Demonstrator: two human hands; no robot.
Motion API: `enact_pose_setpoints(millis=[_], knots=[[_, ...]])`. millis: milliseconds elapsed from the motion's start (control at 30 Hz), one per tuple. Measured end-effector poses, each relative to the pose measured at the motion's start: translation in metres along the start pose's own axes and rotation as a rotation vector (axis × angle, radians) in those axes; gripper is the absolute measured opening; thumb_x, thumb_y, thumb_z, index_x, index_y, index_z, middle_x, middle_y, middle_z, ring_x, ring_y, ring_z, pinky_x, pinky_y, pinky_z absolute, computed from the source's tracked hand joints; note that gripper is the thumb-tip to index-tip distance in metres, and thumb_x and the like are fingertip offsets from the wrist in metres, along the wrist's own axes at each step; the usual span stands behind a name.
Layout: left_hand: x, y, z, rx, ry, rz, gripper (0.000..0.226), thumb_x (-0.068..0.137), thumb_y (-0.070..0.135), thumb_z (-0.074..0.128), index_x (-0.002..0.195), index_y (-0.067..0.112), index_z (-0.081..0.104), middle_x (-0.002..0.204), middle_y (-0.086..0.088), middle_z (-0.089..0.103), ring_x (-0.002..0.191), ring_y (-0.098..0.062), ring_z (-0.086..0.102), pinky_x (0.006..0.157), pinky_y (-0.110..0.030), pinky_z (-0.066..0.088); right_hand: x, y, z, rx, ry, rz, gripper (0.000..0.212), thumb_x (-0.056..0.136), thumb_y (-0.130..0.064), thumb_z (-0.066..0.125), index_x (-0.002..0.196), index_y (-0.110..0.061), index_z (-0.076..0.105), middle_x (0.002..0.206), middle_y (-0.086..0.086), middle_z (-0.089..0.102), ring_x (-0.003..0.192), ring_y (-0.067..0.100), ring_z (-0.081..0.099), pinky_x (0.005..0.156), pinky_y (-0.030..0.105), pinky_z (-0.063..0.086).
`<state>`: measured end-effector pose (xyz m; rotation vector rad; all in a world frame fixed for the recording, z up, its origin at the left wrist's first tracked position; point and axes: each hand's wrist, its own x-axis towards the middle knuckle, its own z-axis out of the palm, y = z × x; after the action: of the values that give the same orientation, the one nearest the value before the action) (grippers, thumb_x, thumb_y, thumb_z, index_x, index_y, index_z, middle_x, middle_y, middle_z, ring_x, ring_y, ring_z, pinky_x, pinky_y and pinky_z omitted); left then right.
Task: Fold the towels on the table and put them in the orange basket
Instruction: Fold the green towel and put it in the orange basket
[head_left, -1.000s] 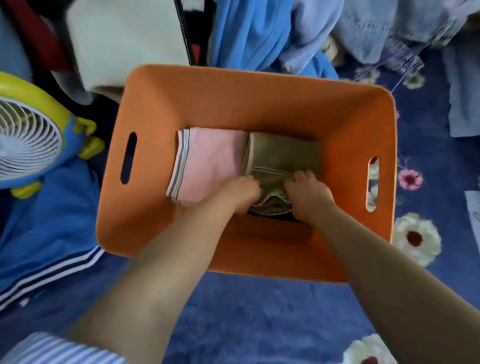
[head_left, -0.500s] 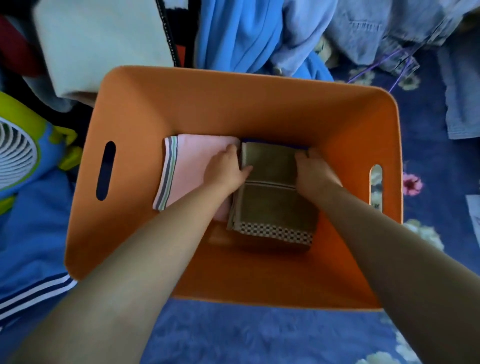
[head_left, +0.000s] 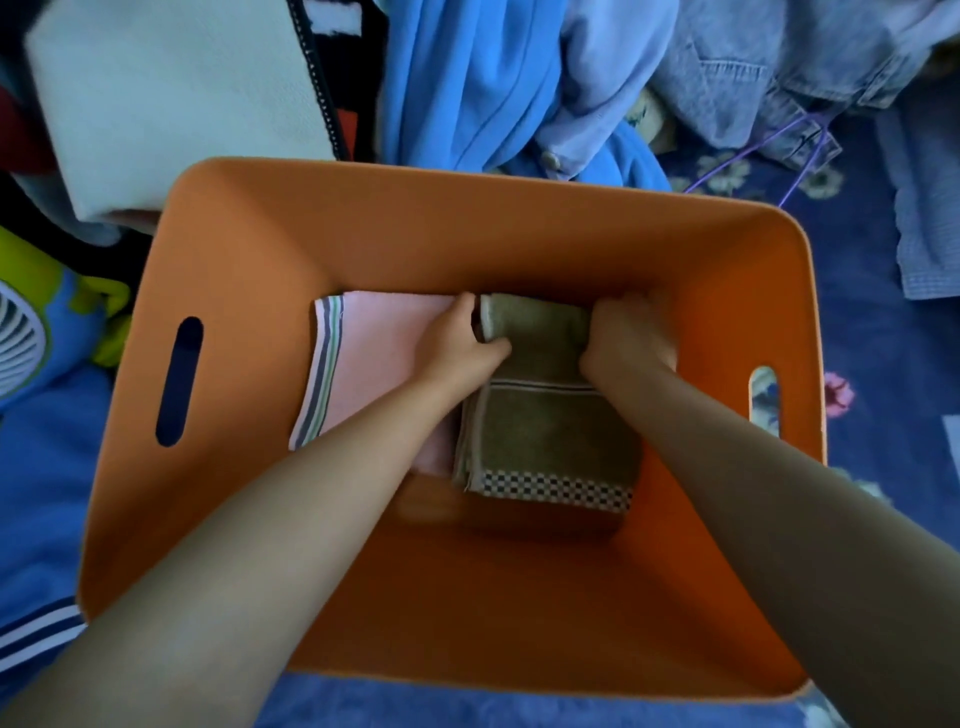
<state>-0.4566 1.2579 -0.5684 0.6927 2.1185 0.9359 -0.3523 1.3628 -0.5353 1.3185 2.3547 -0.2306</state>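
Both hands have slid to the far end of the olive towel (head_left: 550, 431) at centre frame, inside the orange basket (head_left: 467, 234). Left hand (head_left: 457, 338) and right hand (head_left: 631, 338) each grip an edge, fingers curled. Beside it lies the pink towel (head_left: 379, 353).

Your right hand (head_left: 628, 338) hides the olive towel's (head_left: 550, 436) far corner; your forearm covers the pink towel's (head_left: 379, 353) near edge.

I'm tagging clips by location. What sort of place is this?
Probably a home, perhaps a bedroom: an orange basket sits on a blue floral cloth, with a loose denim shirt and a small toy-like fan nearby.
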Motion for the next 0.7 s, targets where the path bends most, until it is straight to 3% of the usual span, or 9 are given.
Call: enact_pose_setpoints(millis=[100, 200, 267, 333, 367, 433, 500, 567, 700], knots=[[0.004, 0.004, 0.002, 0.138, 0.079, 0.042, 0.043, 0.082, 0.015, 0.064, 0.12, 0.009, 0.045, 0.114, -0.012, 0.059, 0.104, -0.027, 0.056, 0.084, -0.033, 0.047, -0.001, 0.004, 0.003, -0.041, 0.089, -0.02, 0.034, 0.09, -0.008, 0.047, 0.124, -0.006, 0.044, 0.131, 0.016, 0.043, 0.126, 0.032, 0.032, 0.096, 0.041, 0.038], [0.0, 0.005, 0.01, 0.366, 0.16, 0.096, 0.044, 0.082, 0.011, 0.063, 0.122, 0.005, 0.044, 0.123, -0.017, 0.052, 0.113, -0.033, 0.051, 0.092, -0.038, 0.045, -0.009, 0.004, 0.021, -0.114, 0.074, -0.036, 0.049, 0.095, -0.011, 0.035, 0.14, 0.001, 0.018, 0.146, 0.022, 0.026, 0.136, 0.035, 0.022, 0.106, 0.045, 0.029], [-0.009, 0.003, 0.015, 0.622, 0.197, 0.341, 0.038, 0.072, 0.001, 0.067, 0.109, -0.001, 0.057, 0.118, -0.022, 0.057, 0.107, -0.038, 0.057, 0.084, -0.036, 0.05, -0.019, 0.002, 0.04, -0.121, 0.073, -0.064, 0.059, 0.096, -0.012, 0.03, 0.145, -0.002, -0.003, 0.153, 0.022, 0.003, 0.142, 0.037, 0.004, 0.111, 0.048, 0.022], [-0.011, -0.007, 0.02, 0.789, 0.247, 0.605, 0.03, 0.063, -0.001, 0.068, 0.094, 0.0, 0.069, 0.106, -0.021, 0.067, 0.096, -0.036, 0.066, 0.074, -0.035, 0.055, -0.023, 0.003, 0.053, -0.116, 0.051, -0.106, 0.062, 0.097, -0.014, 0.027, 0.145, -0.005, -0.011, 0.154, 0.018, -0.015, 0.143, 0.036, -0.01, 0.114, 0.049, 0.015], [-0.013, -0.011, 0.021, 0.875, 0.218, 0.653, 0.03, 0.07, 0.004, 0.062, 0.098, 0.002, 0.069, 0.112, -0.02, 0.066, 0.104, -0.033, 0.064, 0.079, -0.035, 0.054, -0.023, 0.007, 0.057, -0.091, 0.006, -0.116, 0.062, 0.097, -0.014, 0.027, 0.145, -0.007, -0.013, 0.153, 0.015, -0.02, 0.142, 0.034, -0.014, 0.116, 0.048, 0.011], [-0.016, -0.02, 0.022, 0.93, -0.006, 0.467, 0.044, 0.091, 0.016, 0.04, 0.133, 0.006, 0.047, 0.146, -0.016, 0.037, 0.137, -0.026, 0.034, 0.106, -0.035, 0.034, -0.015, 0.014, 0.057, -0.026, -0.131, -0.122, 0.063, 0.097, -0.012, 0.027, 0.145, -0.01, -0.014, 0.153, 0.01, -0.025, 0.142, 0.028, -0.019, 0.117, 0.044, 0.005], [-0.016, -0.031, 0.023, 0.951, -0.167, 0.289, 0.053, 0.098, 0.029, 0.029, 0.147, 0.013, 0.015, 0.158, -0.004, 0.004, 0.145, -0.021, 0.003, 0.116, -0.039, 0.01, -0.007, 0.019, 0.051, 0.024, -0.245, -0.134, 0.065, 0.097, -0.013, 0.028, 0.145, -0.011, -0.015, 0.153, 0.007, -0.027, 0.142, 0.024, -0.021, 0.118, 0.042, 0.001], [-0.018, -0.03, 0.023, 0.994, -0.207, 0.251, 0.057, 0.098, 0.034, 0.027, 0.148, 0.016, 0.006, 0.158, -0.002, -0.004, 0.145, -0.02, -0.006, 0.117, -0.041, 0.002, -0.005, 0.018, 0.045, 0.043, -0.289, -0.144, 0.067, 0.096, -0.015, 0.031, 0.145, -0.012, -0.015, 0.153, 0.006, -0.027, 0.142, 0.023, -0.021, 0.118, 0.041, 0.0], [-0.027, -0.01, 0.016, 1.016, -0.221, 0.196, 0.057, 0.097, 0.03, 0.031, 0.148, 0.014, 0.01, 0.157, -0.004, -0.003, 0.145, -0.021, -0.009, 0.117, -0.042, -0.003, -0.02, 0.013, 0.03, 0.088, -0.304, -0.139, 0.072, 0.095, -0.018, 0.038, 0.146, -0.015, -0.013, 0.153, 0.007, -0.025, 0.143, 0.026, -0.018, 0.117, 0.043, 0.001]])
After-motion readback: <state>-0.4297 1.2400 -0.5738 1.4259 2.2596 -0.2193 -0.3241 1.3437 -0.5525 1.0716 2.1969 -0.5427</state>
